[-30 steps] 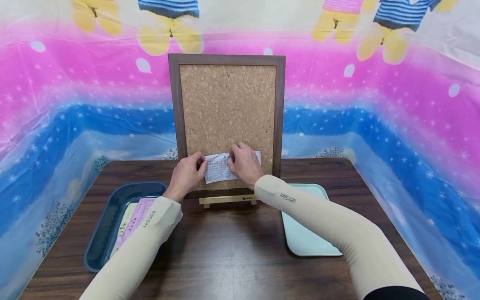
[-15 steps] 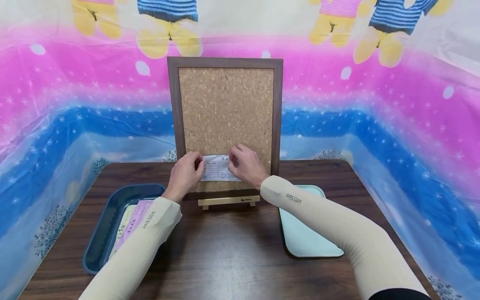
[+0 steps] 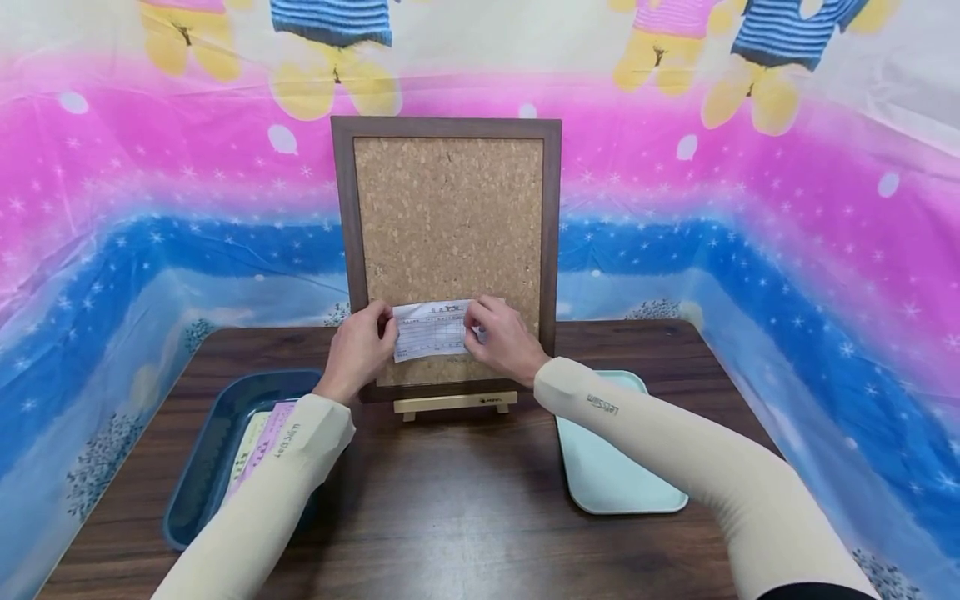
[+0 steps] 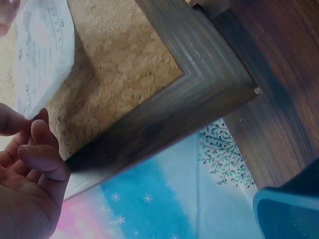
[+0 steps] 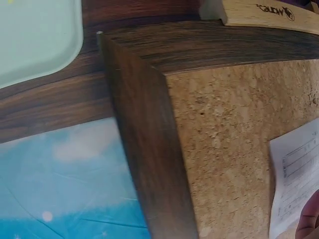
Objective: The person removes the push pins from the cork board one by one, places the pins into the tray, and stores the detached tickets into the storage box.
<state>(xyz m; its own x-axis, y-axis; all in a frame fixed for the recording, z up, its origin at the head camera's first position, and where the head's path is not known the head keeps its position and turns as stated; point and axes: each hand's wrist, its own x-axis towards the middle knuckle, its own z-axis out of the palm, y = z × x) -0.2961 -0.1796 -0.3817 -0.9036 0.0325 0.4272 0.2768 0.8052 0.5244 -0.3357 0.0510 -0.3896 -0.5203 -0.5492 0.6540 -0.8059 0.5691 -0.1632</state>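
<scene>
A white printed slip (image 3: 427, 329) with a ruled table is held up in front of the lower part of a framed cork board (image 3: 450, 217). My left hand (image 3: 356, 346) pinches its left edge between thumb and fingertips. My right hand (image 3: 508, 337) has its thumb and index finger pinched together at the slip's right part, covering that end in the head view. Seen from the left wrist, the slip (image 4: 45, 50) bows and casts a shadow on the cork. Its other end shows lying close over the board, beside my right fingers (image 5: 310, 221), in the right wrist view.
The board leans on a small wooden easel (image 3: 455, 403) on the dark wooden table (image 3: 450, 508). A dark blue tray (image 3: 183, 500) with purple and pale green slips (image 3: 255, 450) stands left. A pale mint tray (image 3: 622, 471) lies right, partly under my right forearm. Patterned cloth (image 3: 637, 250) surrounds the table.
My left hand has shifted slightly left with the slip's edge. My right hand has moved a little right along the slip, towards its right end.
</scene>
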